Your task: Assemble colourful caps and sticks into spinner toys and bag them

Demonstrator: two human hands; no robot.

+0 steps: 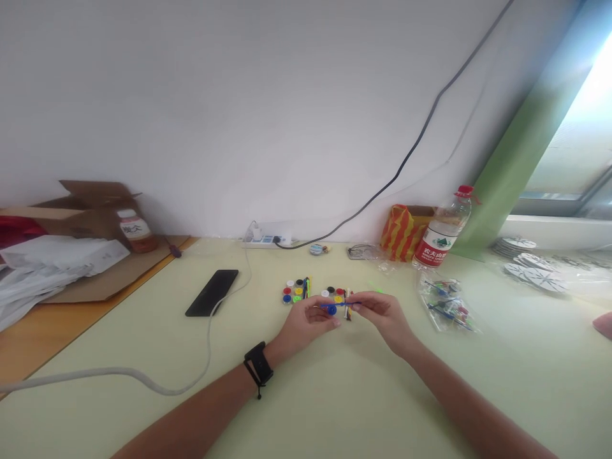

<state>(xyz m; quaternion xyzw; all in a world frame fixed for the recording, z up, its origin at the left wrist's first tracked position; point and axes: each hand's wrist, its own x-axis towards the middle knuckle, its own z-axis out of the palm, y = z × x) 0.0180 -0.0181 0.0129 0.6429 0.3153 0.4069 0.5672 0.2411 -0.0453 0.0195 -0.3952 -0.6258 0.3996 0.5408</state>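
Near the middle of the table, my left hand (303, 325) has its fingers closed around a small blue round piece (331, 310). A thin blue strip (342, 305) runs from there to my right hand (386, 319), which pinches its right end. Just behind my hands lie two groups of small round coloured pieces. The left group (293, 291) has white, black, blue, yellow and green ones, with thin sticks (306, 288) beside it. Part of the right group (338, 292) and its sticks is hidden by my hands.
A black phone (211, 293) and white cable (209, 338) lie left. Behind are a power strip (268, 240), red-yellow bag (399, 233) and large bottle (442, 231). Plastic bags of parts (449, 305) and white discs (535, 271) sit right. Part of another person's hand (603, 324) shows at the right edge.
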